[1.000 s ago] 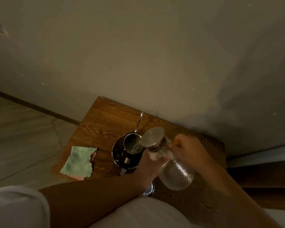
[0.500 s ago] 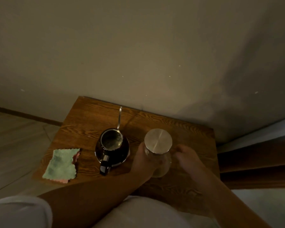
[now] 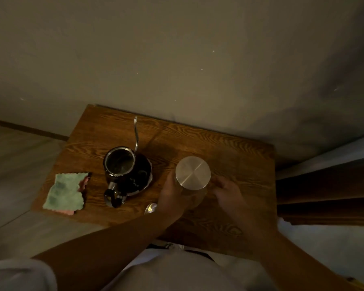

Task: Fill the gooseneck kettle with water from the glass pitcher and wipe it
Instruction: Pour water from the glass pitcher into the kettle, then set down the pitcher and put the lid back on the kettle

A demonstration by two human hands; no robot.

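Note:
The dark gooseneck kettle (image 3: 125, 171) stands uncovered on the wooden table (image 3: 229, 152), its thin spout pointing toward the wall and its handle toward me. To its right the glass pitcher (image 3: 192, 173) stands upright on the table with its round metal lid on. My left hand (image 3: 172, 196) wraps the pitcher's left side. My right hand (image 3: 225, 189) is at its right side with fingers spread, at or just off the glass. A green and pink cloth (image 3: 66, 191) lies flat at the table's left front.
A small round shiny lid (image 3: 150, 208) lies on the table in front of the kettle, by my left wrist. The table backs onto a plain wall (image 3: 177, 59). Tiled floor (image 3: 13, 164) lies to the left and dark wooden furniture (image 3: 328, 196) to the right.
One second ago the pitcher was tilted over the kettle's mouth, held by both hands. It has since been brought upright and set on the table to the right of the kettle.

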